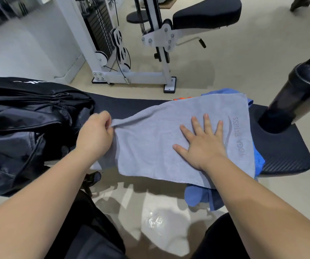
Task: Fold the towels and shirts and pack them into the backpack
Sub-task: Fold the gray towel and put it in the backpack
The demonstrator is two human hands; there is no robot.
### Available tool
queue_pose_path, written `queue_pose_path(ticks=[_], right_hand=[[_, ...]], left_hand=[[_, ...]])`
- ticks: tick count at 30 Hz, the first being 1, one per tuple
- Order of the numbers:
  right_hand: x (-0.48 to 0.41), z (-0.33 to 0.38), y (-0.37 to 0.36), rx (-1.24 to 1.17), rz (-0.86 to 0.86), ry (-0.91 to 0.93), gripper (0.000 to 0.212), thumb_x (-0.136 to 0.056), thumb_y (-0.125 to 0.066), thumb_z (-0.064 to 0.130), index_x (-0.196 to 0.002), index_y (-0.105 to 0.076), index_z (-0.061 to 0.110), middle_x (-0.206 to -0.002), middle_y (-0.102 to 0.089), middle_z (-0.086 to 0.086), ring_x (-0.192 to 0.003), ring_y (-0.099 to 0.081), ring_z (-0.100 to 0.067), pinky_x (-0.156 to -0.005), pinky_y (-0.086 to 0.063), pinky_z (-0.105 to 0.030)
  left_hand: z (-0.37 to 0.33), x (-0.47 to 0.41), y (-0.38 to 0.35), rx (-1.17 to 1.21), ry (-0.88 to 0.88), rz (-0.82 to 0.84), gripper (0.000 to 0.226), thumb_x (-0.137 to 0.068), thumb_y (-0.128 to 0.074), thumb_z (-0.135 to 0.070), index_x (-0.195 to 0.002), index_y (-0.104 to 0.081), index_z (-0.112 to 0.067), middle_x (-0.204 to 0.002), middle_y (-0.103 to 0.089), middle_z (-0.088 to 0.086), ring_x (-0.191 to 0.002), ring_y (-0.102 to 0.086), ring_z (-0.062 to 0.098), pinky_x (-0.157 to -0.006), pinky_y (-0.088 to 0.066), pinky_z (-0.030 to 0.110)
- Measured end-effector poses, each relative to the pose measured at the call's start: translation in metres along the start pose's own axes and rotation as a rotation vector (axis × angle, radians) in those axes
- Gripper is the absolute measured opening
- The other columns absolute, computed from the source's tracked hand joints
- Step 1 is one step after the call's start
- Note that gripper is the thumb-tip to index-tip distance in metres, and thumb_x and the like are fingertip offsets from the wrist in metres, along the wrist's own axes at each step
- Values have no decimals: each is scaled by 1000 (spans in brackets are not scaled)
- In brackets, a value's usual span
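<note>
Grey microfibre towel [169,139] with "YOGA FITNESS" lettering near its right edge, spread across the middle of the black padded counter [290,156], near edge hanging slightly over the counter's near side. Left hand [96,135] closed around the towel's left edge, pinching a bunched fold of cloth just right of the backpack. Right hand [202,144] flat and wide, fingers spread, palm pressed on the towel's right half, just left of the lettering.

Black nylon backpack [25,124] at the left end of the counter, slumped, zipped compartments facing up, one pocket gaping toward the near side; part of it hanging below the counter's near edge.

Blue fabric garment [197,197] beneath the towel, showing at the far right corner, along the right edge and drooping off the near side below the right wrist. Small strip of orange cloth [183,98] peeking out at the towel's far edge.

Black shaker bottle [298,98] with a dark lid and orange-red flip cap, upright at the far right end of the counter, apart from the towel.

White-framed cable weight machine [113,53] with a black padded seat on the pale floor beyond the counter.
</note>
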State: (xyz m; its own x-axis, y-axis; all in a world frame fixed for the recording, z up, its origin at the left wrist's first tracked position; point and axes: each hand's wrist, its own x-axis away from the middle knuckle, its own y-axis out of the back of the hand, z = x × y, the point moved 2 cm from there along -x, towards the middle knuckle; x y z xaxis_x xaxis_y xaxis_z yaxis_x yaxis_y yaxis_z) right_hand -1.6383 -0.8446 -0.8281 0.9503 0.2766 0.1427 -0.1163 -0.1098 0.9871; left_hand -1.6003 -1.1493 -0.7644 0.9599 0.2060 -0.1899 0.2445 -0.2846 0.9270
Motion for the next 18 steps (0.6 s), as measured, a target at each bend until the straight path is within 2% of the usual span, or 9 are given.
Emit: queue_pose_path(ticks=[2,3,6,8,10,12,14,15,18], right_hand=[[0,0,0,4,6,10,85,-84,-4,84,-158,-1,43,-168,13,1,-149,27,-36,-112,16,-68],[0,0,0,5,10,12,85,-84,-4,85,-158,-1,43,-168,13,1,-150,27,-36,-113,16,-67],[-1,-1,0,0,15,15,86,-84,-4,86,-158,-1,43,-168,11,2,-150,26,-35,-114,14,-67],[-1,-1,-1,-6,14,16,86,-84,-4,86,-158,-2,43,-169,10,2,-150,25,-35,-114,14,-66],[-2,-2,-1,-16,9,14,86,-83,-3,86,-158,-3,43,-169,9,3,-151,25,-34,-115,14,-65],[-2,-2,-2,-16,9,12,86,-84,-3,86,-158,-3,44,-169,9,4,-151,25,-33,-115,14,-65],[-2,-1,-1,-10,12,11,85,-84,-3,85,-158,-3,44,-169,9,4,-151,25,-33,-115,14,-65],[-2,-1,-1,-9,14,11,85,-84,-3,85,-158,-3,43,-169,8,4,-151,25,-33,-115,14,-65],[-2,-1,-1,-9,14,8,84,-85,-3,84,-158,-3,44,-169,7,4,-151,25,-33,-115,15,-65]], left_hand=[[5,-6,9,-1,-13,-120,15,-90,-61,-12,-86,-47,-16,-96,-48,6,-75,-46,30,-64,-41,40],[8,-8,9,-4,-6,-106,15,-89,-65,-17,-86,-50,-18,-101,-48,5,-78,-47,29,-67,-43,39],[15,-9,-6,12,-4,199,23,-88,-70,-44,-71,-60,-31,-94,-56,-3,-87,-55,20,-76,-46,35],[17,-1,-14,158,102,290,35,-95,-61,-46,-68,-69,-24,-79,-63,-2,-84,-61,21,-75,-48,36],[22,4,-15,230,201,117,28,-98,-57,-37,-82,-72,-20,-80,-68,-4,-85,-62,22,-76,-47,35],[31,7,-16,226,266,-39,12,-97,-60,-29,-100,-65,-19,-91,-66,-5,-89,-58,20,-80,-41,31],[40,7,-19,177,324,8,22,-94,-64,-28,-113,-60,-19,-99,-65,-1,-95,-58,24,-82,-43,33],[45,6,-21,92,317,80,24,-91,-66,-31,-112,-62,-19,-99,-66,0,-96,-59,26,-82,-47,35],[50,7,-22,-132,301,248,20,-85,-65,-44,-82,-64,-24,-87,-68,-2,-88,-61,26,-74,-50,35]])
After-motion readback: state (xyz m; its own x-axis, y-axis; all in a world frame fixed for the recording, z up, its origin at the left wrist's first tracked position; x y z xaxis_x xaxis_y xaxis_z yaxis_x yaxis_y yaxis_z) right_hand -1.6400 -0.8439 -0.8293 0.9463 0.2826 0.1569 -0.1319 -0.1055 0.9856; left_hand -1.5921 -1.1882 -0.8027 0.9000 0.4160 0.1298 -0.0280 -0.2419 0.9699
